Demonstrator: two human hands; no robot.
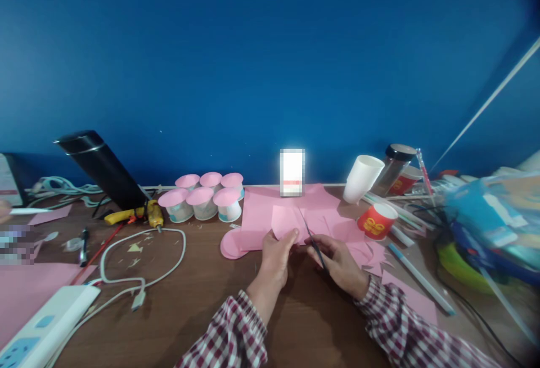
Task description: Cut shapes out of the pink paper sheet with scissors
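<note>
My left hand pinches a piece of pink paper, thumb on top, in the middle of the head view. My right hand grips a pair of dark scissors, with the blades pointing up and left at the paper's right side. Whether the blades are parted is hard to see. Larger pink sheets lie behind both hands. A rounded pink paper piece rests left of my left hand. Cut pink scraps lie to the right of my right hand.
Several paper cups topped with pink discs stand left. A bright phone leans on the wall. At right are a red paper cup and white cups. A glue gun, cable and power strip lie left.
</note>
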